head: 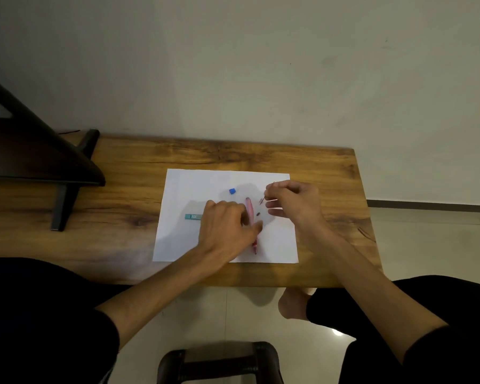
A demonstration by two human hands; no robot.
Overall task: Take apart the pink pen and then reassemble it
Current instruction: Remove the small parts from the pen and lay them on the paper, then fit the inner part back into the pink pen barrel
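Beyond the fingers, bare paper point(194, 184) runs to its far edge; left hand point(227, 225) pinches the pink pen point(250, 214), right hand point(291, 203) pinches a thin rod point(269, 189).

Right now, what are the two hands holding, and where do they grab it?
The left hand holds the pink pen around its middle, on the paper. The right hand pinches a thin part at its fingertips; which part cannot be told.
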